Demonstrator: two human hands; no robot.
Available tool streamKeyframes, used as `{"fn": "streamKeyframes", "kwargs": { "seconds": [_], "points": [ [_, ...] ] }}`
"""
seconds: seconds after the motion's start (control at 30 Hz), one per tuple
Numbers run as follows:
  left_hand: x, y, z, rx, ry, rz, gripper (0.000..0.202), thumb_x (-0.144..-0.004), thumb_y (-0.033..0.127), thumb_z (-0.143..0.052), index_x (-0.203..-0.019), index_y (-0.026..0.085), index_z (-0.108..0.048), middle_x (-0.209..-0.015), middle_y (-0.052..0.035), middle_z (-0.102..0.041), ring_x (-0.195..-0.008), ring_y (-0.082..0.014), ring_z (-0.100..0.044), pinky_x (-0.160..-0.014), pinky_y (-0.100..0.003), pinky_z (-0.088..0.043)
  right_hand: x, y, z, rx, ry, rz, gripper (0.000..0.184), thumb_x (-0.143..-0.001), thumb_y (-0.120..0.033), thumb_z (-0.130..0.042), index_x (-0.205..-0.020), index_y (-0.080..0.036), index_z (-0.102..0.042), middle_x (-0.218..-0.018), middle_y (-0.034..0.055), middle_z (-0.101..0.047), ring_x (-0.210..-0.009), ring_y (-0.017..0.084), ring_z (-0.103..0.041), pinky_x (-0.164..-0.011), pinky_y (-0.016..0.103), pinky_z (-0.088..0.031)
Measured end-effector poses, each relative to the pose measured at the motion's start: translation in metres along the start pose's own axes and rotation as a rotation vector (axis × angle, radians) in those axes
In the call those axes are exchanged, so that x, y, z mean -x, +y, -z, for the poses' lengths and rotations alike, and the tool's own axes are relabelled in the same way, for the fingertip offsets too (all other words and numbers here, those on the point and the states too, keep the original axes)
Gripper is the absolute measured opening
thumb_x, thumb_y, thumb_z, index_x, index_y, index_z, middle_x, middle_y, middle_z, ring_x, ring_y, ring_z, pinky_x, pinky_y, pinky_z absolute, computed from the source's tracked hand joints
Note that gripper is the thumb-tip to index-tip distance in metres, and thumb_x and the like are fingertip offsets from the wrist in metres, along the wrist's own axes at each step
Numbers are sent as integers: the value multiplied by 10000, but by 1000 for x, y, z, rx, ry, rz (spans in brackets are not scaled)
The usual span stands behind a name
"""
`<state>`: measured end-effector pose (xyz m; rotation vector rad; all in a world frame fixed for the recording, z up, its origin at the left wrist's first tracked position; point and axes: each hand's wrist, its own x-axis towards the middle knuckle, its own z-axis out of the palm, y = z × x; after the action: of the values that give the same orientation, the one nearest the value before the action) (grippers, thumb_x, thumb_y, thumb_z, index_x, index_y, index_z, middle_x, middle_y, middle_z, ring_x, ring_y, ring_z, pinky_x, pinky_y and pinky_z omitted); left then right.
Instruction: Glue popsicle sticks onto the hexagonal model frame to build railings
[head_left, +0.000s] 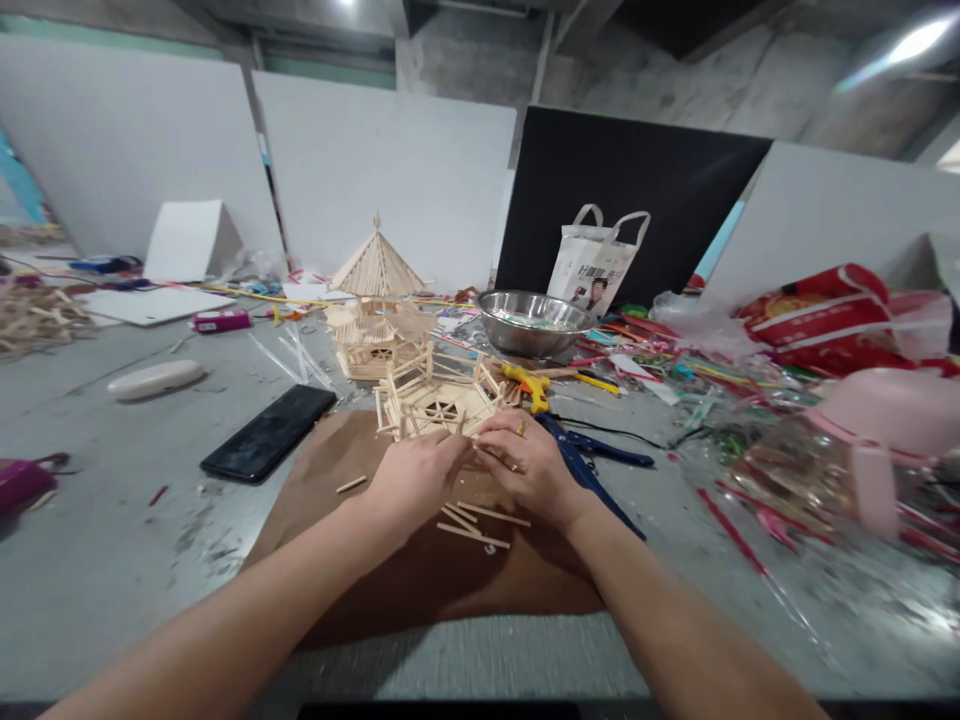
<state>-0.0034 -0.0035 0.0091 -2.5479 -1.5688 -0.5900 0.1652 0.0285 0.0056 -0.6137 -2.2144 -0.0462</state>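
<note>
A pale open framework of thin wooden sticks (442, 395), with a many-sided floor and railings, stands on a brown sheet (345, 590). At its near side, my left hand (421, 472) has its fingers closed on the frame's edge. Close beside it, my right hand (531, 468), with a ring on it, bends its fingers in a pinch at the same edge. What lies between those fingertips is hidden. Several loose wooden sticks (484, 525) lie below the hands, and a short stick (351, 484) rests to the left.
Behind stands a roofed stick pavilion (379, 275). A black phone (270, 432) lies left. To the right are a yellow glue gun (529, 385), blue-handled pliers (592, 475), a metal bowl (534, 322) and a pink-lidded jug (862, 450) among scraps.
</note>
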Motion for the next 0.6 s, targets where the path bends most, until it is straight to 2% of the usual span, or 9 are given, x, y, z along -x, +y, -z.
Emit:
{"fn": "streamKeyframes", "kwargs": {
  "seconds": [0.13,0.27,0.33,0.37,0.43,0.5,0.53,0.6],
  "points": [
    [1,7,-4,31,-22,72,281,-838,285,-289,-781,187,-546,-745,-56,-615,-658,-184,-575,-530,-246,-362,3,0,-1,4,-25,-7,79,-749,-201,-513,-811,-194,-562,-872,46,-594,-885,152,-512,-816,327,-416],
    [3,4,-16,154,11,141,276,-833,297,-309,-811,184,-560,-786,-58,-636,-703,-176,-579,-592,-244,-376,-1,6,9,52,-139,-69,165,-753,-286,-514,-873,-184,-564,-998,61,-580,-957,164,-503,-851,328,-397],
    [4,-1,-20,239,32,180,277,-829,298,-320,-814,179,-570,-763,-50,-639,-679,-161,-573,-592,-232,-375,0,18,24,130,-204,-196,365,-715,-382,-544,-1010,-167,-519,-1072,91,-555,-989,196,-501,-841,351,-405],
    [5,-4,-21,278,41,194,279,-826,303,-325,-804,178,-574,-741,-44,-637,-661,-153,-567,-588,-226,-373,2,26,32,206,-222,-322,441,-694,-418,-553,-1051,-164,-498,-1072,104,-556,-977,216,-514,-818,372,-416],
    [6,-9,-22,350,61,214,286,-820,318,-337,-777,174,-580,-695,-30,-627,-628,-139,-552,-572,-215,-369,12,45,49,373,-299,-562,525,-617,-497,-585,-1021,-167,-525,-1057,134,-562,-946,275,-533,-767,426,-427],
    [7,-12,-22,420,82,222,289,-811,339,-354,-763,170,-584,-677,-19,-620,-619,-132,-545,-564,-205,-369,27,64,62,470,-439,-754,622,-483,-558,-641,-951,-155,-568,-1005,162,-581,-914,327,-542,-713,463,-432],
    [7,-12,-22,455,95,224,289,-806,349,-365,-763,169,-587,-677,-15,-621,-622,-130,-545,-566,-201,-371,35,72,66,477,-493,-799,654,-429,-566,-661,-928,-151,-579,-967,163,-595,-881,328,-555,-686,458,-439],
    [7,-13,-21,521,127,233,283,-794,360,-387,-773,168,-594,-686,-10,-626,-639,-129,-549,-578,-194,-378,50,84,69,423,-493,-741,638,-377,-545,-688,-888,-176,-592,-897,118,-618,-823,282,-580,-671,406,-450]
  ]
}}
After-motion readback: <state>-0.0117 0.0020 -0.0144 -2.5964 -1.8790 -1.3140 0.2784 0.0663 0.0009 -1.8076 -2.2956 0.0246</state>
